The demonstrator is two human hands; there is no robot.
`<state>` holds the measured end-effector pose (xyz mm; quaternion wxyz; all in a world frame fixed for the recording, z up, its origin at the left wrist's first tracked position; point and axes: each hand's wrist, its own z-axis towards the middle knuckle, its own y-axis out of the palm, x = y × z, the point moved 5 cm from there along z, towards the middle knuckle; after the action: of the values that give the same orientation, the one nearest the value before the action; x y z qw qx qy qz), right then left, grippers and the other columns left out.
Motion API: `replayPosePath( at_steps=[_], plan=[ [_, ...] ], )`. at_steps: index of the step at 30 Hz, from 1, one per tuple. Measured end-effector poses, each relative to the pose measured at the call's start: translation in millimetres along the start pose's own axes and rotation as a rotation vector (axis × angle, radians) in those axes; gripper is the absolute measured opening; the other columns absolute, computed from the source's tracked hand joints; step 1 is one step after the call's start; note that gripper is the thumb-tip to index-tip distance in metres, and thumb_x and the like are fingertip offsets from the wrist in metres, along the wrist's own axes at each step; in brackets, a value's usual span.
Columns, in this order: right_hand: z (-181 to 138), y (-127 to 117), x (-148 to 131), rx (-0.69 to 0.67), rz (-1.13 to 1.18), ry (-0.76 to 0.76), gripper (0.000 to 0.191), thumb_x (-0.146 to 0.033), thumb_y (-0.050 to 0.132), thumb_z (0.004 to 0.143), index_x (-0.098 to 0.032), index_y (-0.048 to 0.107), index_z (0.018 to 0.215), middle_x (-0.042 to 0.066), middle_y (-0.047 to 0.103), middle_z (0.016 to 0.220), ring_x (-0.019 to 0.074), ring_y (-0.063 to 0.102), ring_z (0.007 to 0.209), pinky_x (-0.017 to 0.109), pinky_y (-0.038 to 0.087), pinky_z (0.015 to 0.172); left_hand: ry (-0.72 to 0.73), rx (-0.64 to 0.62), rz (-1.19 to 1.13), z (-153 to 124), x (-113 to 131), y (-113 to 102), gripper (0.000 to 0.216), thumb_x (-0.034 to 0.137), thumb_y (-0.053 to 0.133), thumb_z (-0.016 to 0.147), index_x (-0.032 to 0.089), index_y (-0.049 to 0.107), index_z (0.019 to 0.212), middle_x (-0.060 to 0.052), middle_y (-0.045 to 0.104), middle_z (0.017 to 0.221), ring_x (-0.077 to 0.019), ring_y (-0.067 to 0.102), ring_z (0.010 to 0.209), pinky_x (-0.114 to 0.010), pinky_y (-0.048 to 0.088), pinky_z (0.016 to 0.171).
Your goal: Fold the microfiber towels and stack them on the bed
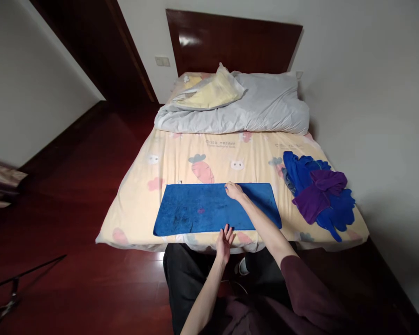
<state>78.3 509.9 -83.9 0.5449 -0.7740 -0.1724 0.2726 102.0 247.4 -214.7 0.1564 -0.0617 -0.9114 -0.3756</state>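
My blue towel point(195, 216) lies flat at the bed's point(132, 200) six-o'clock edge, probably for easy reach, my right fingers point(228, 187) curled at its twelve-o'clock border, whether pinching I can't tell, my left fingers point(226, 229) loosely spread at six, heaped cloths point(316, 200) at three.

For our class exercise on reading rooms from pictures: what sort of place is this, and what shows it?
It looks like a bedroom: a dark wooden headboard stands against the wall, a grey quilt lies bunched near it, and a carrot-patterned sheet covers the bed.
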Motion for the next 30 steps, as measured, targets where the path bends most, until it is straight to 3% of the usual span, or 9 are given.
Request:
replayPosePath(
  at_steps=[4,9,17,21,30],
  plan=[
    [42.9,7.9,-19.0,-0.046,-0.011,0.004,0.036,-0.025,0.049,0.103,-0.019,0.064,0.135,0.012,0.067,0.136,0.0241,0.066,0.12,0.03,0.05,0.1,-0.017,-0.02,0.012,1.3,-0.9,-3.1,0.029,0.034,0.056,0.103,0.019,0.072,0.122,-0.012,0.046,0.161,-0.0279,0.051,0.144,-0.042,0.049,0.115],
    [64.6,18.7,-20.1,-0.091,-0.026,0.044,0.036,-0.027,0.05,0.103,-0.017,0.063,0.135,0.017,0.062,0.139,0.0275,0.066,0.12,0.034,0.05,0.1,-0.026,0.005,0.003,3.3,-2.0,-5.8,0.029,0.035,0.057,0.103,0.019,0.073,0.12,-0.012,0.048,0.159,-0.0279,0.051,0.143,-0.042,0.048,0.116],
    [84.7,19.9,-14.4,-0.152,0.016,0.072,0.02,-0.018,0.059,0.098,-0.018,0.074,0.111,0.014,0.071,0.125,0.0245,0.069,0.112,0.028,0.05,0.088,-0.04,0.046,-0.017,2.9,-2.1,-6.1,0.027,0.034,0.059,0.101,0.019,0.074,0.118,-0.011,0.051,0.157,-0.0282,0.054,0.14,-0.041,0.052,0.113],
    [89.7,18.8,-11.5,-0.15,0.06,0.103,0.024,-0.012,0.062,0.093,-0.018,0.072,0.113,0.013,0.074,0.113,0.023,0.072,0.101,0.027,0.05,0.081,-0.047,0.063,-0.028,3.0,-2.3,-7.6,0.025,0.032,0.058,0.101,0.018,0.074,0.115,-0.013,0.052,0.156,-0.0293,0.056,0.139,-0.042,0.053,0.111],
    [83.9,9.7,-7.6,-0.071,0.16,0.146,0.029,-0.022,0.052,0.101,-0.023,0.062,0.128,0.013,0.067,0.126,0.0225,0.07,0.106,0.027,0.051,0.081,-0.033,0.077,-0.048,5.1,-5.3,-12.0,0.022,0.03,0.06,0.098,0.018,0.073,0.111,-0.016,0.063,0.145,-0.0293,0.061,0.133,-0.044,0.052,0.111]
  ],
)
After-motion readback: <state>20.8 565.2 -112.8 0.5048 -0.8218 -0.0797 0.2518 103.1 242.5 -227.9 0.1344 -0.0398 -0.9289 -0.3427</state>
